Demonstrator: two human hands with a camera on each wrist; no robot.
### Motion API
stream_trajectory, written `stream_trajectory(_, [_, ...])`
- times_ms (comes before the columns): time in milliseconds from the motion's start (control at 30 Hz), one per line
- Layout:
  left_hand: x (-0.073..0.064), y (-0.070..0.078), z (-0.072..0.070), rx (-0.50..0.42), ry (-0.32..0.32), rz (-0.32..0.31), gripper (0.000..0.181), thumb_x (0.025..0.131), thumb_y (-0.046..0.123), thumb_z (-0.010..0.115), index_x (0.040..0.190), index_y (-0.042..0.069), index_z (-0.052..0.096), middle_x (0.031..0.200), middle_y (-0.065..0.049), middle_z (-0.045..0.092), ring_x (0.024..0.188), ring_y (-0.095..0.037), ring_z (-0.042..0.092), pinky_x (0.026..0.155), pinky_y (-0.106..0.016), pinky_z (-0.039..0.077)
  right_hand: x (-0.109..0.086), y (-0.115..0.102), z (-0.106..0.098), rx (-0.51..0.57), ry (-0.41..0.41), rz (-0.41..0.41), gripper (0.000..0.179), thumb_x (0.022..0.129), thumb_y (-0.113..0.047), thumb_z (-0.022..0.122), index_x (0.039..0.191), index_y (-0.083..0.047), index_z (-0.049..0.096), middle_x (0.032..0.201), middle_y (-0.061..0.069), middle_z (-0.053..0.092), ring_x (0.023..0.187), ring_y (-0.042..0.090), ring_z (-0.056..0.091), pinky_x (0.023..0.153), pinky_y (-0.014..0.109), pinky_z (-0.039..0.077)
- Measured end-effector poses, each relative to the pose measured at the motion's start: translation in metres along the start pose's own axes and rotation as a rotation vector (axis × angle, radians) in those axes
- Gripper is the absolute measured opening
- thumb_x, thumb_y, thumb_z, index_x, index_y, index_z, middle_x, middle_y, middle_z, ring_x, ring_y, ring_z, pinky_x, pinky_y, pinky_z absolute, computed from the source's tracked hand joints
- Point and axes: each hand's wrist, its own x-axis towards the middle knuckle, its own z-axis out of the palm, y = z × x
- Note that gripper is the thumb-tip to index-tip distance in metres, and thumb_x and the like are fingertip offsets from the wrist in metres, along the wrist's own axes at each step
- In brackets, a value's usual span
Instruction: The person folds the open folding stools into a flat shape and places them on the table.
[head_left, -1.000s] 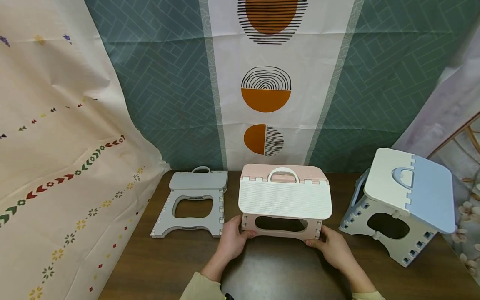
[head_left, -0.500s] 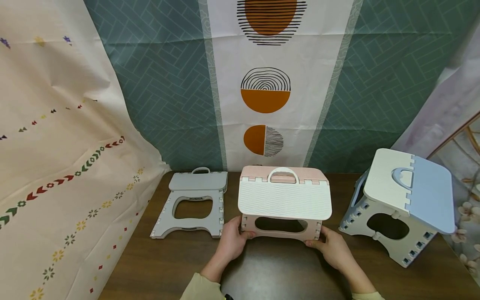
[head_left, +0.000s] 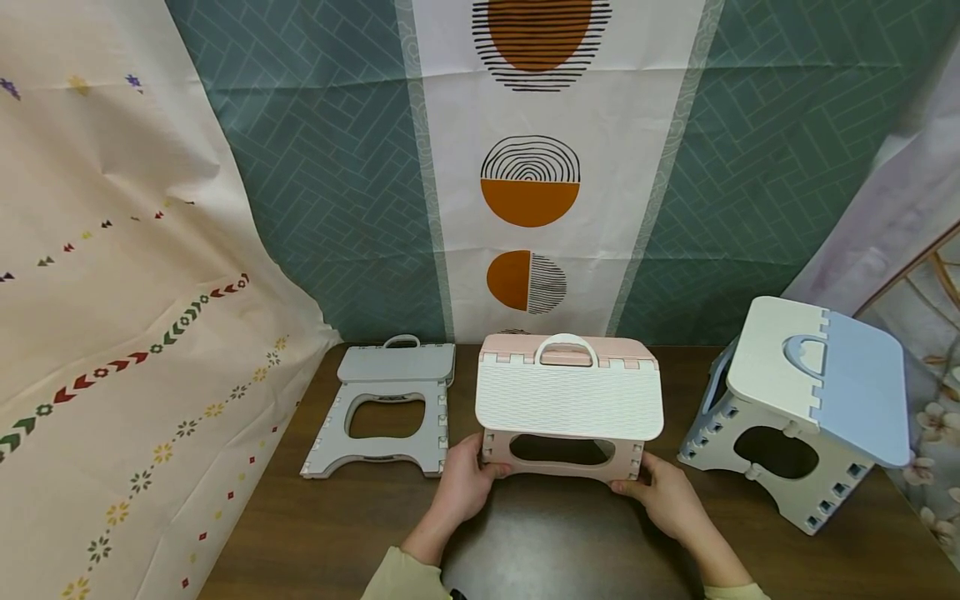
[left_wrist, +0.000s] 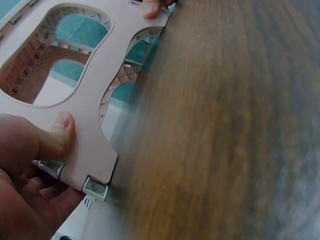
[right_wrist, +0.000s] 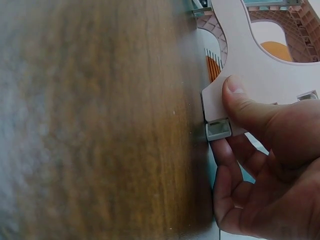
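Note:
A folding step stool [head_left: 568, 398] with a white and pink top, a white carry handle and pink legs stands unfolded at the middle of the table. My left hand [head_left: 461, 483] grips the lower left corner of its front leg panel, and my right hand [head_left: 667, 500] grips the lower right corner. In the left wrist view, the thumb [left_wrist: 62, 132] presses the panel's face while the other fingers curl behind the edge. The right wrist view shows the right thumb [right_wrist: 240, 97] laid on the pink panel, fingers bent around behind it.
A grey folding stool [head_left: 397, 364], folded flat, lies to the left on the brown wooden table [head_left: 315, 533]. On the right, an unfolded white and blue stool [head_left: 858, 383] stands turned at an angle. Patterned cloth [head_left: 337, 167] hangs behind the table.
The pink rear edge of the stool's top sits slightly lower in the head view. Both hands keep the same grip and place.

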Motion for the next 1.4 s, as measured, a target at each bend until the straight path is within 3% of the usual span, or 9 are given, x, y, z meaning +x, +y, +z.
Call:
stream_trajectory(767, [-0.0017, 0.0008, -0.0003, 0.004, -0.012, 0.002, 0.029, 0.087, 0.012, 0.088, 0.11, 0.007, 0.071, 0.101, 0.0, 0.074, 0.095, -0.016, 0.068, 0.08, -0.035, 0.055, 0.0009, 0.0002, 0.0016, -0.017, -0.002, -0.006, 0.048, 0.092, -0.029, 0.085, 0.129, -0.002, 0.07, 0.121, 0.016, 0.075, 0.115, 0.038, 0.068, 0.094, 0.061, 0.051])
stream_trajectory(1400, [-0.0016, 0.0006, 0.0004, -0.023, -0.036, -0.019, 0.025, 0.09, 0.012, 0.086, 0.109, 0.007, 0.07, 0.097, 0.0, 0.073, 0.088, -0.011, 0.066, 0.074, -0.03, 0.054, 0.0003, 0.0, 0.0034, -0.007, 0.004, -0.01, 0.043, 0.094, -0.026, 0.084, 0.126, -0.002, 0.071, 0.119, 0.015, 0.076, 0.114, 0.037, 0.069, 0.094, 0.059, 0.053])
